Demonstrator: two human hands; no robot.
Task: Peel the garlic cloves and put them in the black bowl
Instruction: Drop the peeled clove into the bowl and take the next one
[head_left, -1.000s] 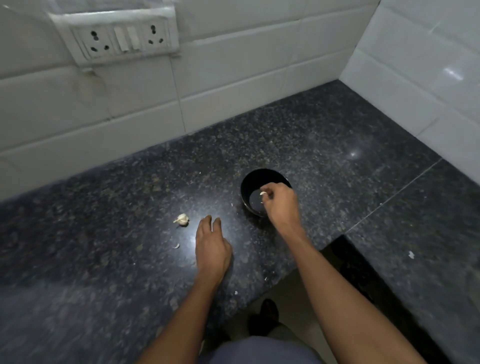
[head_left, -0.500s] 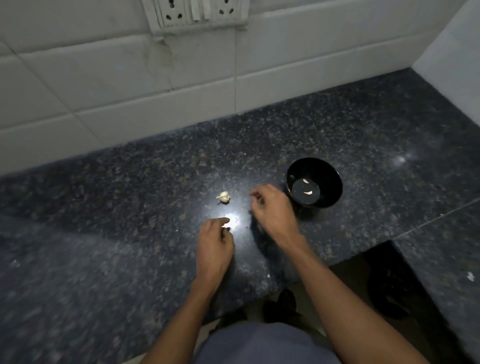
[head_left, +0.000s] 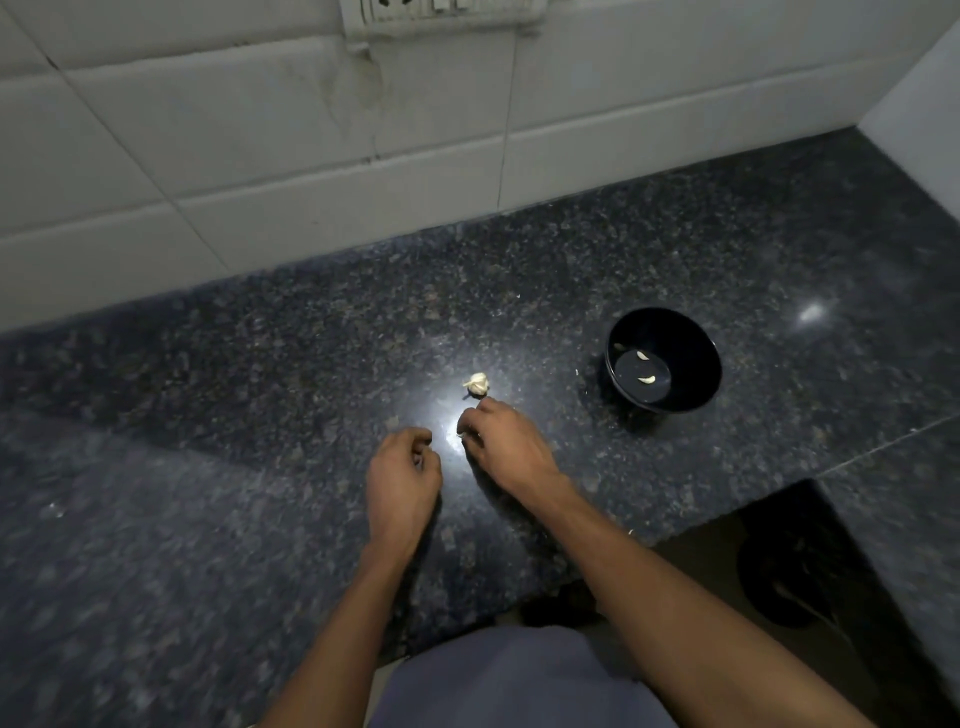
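A small pale garlic bulb (head_left: 477, 384) lies on the dark granite counter (head_left: 260, 364). To its right stands the black bowl (head_left: 698, 332), with two peeled cloves (head_left: 647, 379) on its bottom. My right hand (head_left: 506, 444) hovers just in front of the garlic, fingers loosely bent, the index tip a little short of the bulb and nothing seen in it. My left hand (head_left: 402, 478) rests to its left with the fingers curled in. I see nothing between those fingers.
A tiny scrap of skin (head_left: 576, 372) lies between the garlic and the bowl. A white tiled wall (head_left: 311, 156) with a socket panel (head_left: 441, 15) backs the counter. The counter's front edge steps back at the lower right over dark floor (head_left: 779, 571).
My right hand left the bowl and came back left to the garlic. My left hand went from flat on the counter to curled. The camera view shifted left and down.
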